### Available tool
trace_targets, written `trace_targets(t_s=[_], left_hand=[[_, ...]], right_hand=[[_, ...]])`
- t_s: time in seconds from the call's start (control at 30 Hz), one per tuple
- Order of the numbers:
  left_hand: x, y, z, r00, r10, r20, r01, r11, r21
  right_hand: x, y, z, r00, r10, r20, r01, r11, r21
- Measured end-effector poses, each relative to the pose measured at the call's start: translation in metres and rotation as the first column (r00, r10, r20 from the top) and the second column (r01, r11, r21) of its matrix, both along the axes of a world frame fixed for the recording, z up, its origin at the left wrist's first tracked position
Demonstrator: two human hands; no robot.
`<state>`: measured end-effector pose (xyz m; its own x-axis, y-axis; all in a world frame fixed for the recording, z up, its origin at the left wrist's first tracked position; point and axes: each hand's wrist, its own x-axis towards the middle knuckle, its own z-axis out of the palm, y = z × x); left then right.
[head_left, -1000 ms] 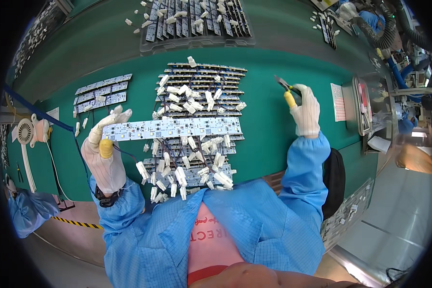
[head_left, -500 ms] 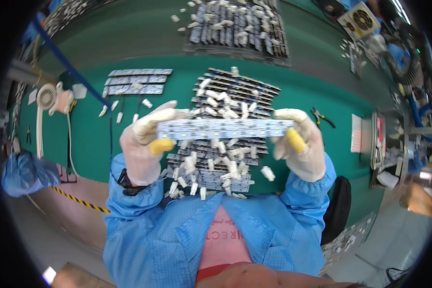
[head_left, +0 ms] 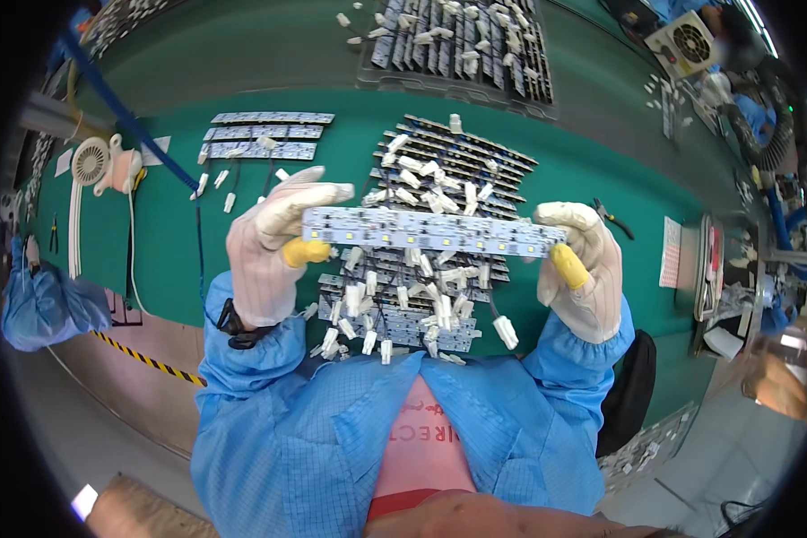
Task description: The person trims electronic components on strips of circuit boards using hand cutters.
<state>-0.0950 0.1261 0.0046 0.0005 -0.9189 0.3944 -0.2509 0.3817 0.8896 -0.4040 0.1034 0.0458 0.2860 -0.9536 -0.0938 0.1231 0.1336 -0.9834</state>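
Between my two gloved hands I hold a long LED circuit board strip (head_left: 432, 233), its row of small yellowish LEDs facing up. My left hand (head_left: 282, 229) pinches the left end and my right hand (head_left: 583, 260) the right end; both wear white gloves with yellow thumb covers. The strip slants slightly down to the right. Below it lies a pile of similar LED strips (head_left: 421, 330) with white plug connectors (head_left: 444, 309) on short wires. More stacked strips (head_left: 475, 148) show just beyond my hands.
Three finished-looking strips (head_left: 264, 133) lie at the left of the green mat (head_left: 170, 260). A clear tray (head_left: 457, 90) full of strips stands at the back. Pliers (head_left: 614, 220) lie to the right, a small fan (head_left: 91, 161) stands left. A person's blue sleeve (head_left: 54, 309) shows far left.
The strip has tilted, its right end now lower than its left, and it looks sharper. My right hand has shifted slightly right with it, and the whole view has moved a little.
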Motion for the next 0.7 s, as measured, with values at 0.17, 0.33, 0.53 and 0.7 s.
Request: trace_targets(t_s=[0.17,0.33,0.53,0.7], left_hand=[[-0.006,-0.001,0.000,0.974,0.097,-0.207,-0.060,0.982,0.178],[-0.003,-0.007,0.004,0.943,0.148,0.300,-0.214,0.955,0.204],[0.001,-0.007,-0.011,0.993,0.120,0.013,-0.120,0.984,0.134],[-0.006,0.001,-0.007,0.978,0.061,-0.200,-0.055,0.998,0.035]], right_hand=[[-0.001,0.001,0.004,0.990,0.088,-0.108,-0.093,0.995,-0.042],[-0.002,0.000,0.006,0.985,0.169,-0.021,-0.169,0.986,0.003],[-0.003,0.001,0.007,0.987,0.139,-0.084,-0.142,0.990,-0.025],[-0.002,-0.006,-0.004,0.996,0.071,-0.063,-0.074,0.996,-0.047]])
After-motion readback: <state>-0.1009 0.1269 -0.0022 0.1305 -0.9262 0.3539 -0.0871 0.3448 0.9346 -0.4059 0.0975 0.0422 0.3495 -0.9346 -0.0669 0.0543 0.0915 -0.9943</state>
